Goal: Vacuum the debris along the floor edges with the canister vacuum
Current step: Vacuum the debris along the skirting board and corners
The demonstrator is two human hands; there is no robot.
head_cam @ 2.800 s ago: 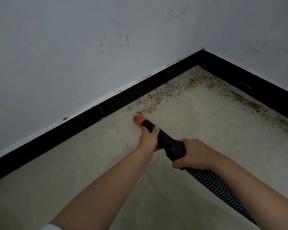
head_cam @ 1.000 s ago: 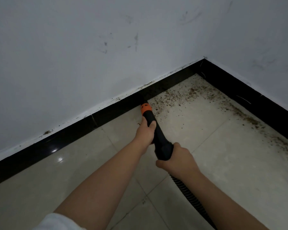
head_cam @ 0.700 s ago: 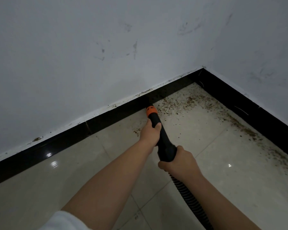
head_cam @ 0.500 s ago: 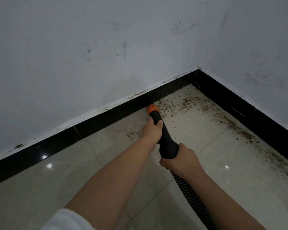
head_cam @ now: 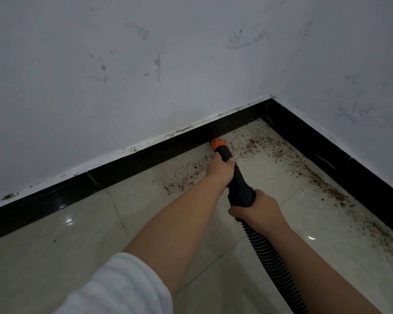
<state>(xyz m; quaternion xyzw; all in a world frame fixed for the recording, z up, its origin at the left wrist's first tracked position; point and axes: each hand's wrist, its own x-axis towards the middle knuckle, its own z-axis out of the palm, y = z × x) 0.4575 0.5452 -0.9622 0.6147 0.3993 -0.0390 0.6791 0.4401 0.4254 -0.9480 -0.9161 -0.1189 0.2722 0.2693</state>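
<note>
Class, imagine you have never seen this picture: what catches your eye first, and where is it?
First, the bright orange nozzle tip of the black vacuum wand, set against the glossy black skirting board. The left hand grips the wand near the tip; the right hand holds it where the ribbed hose begins. Brown crumbly debris lies scattered toward the corner.

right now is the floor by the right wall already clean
No, brown debris still lies strewn along the baseboard of the right wall, while the nozzle works at the left wall.
</note>
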